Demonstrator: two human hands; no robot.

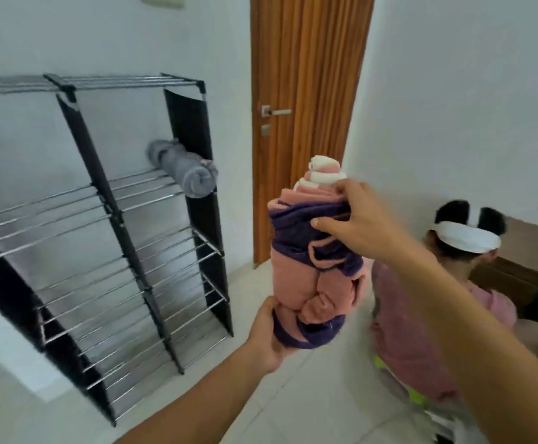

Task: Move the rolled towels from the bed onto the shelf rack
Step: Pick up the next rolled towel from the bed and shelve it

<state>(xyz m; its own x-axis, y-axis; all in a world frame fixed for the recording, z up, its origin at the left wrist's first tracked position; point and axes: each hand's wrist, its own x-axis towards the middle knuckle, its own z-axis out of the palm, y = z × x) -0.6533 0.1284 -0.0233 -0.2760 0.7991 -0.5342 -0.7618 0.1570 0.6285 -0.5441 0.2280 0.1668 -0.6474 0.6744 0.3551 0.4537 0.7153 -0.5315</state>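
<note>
I hold a rolled towel (pixel 312 267), pink with purple and white parts, upright in the air in front of me. My left hand (pixel 269 334) cups its lower end from below. My right hand (pixel 360 222) grips its upper part from the right side. To the left stands the shelf rack (pixel 127 225), a black frame with several tiers of metal rods, against the white wall. A grey rolled towel (pixel 181 166) lies on the right side of its second tier. The bed is out of view.
A wooden door (pixel 306 91) with a metal handle is shut behind the towel. A person in a pink shirt with a white head strap (pixel 466 241) crouches low at the right, by the wall corner. White tiled floor (pixel 261 405) lies between me and the rack.
</note>
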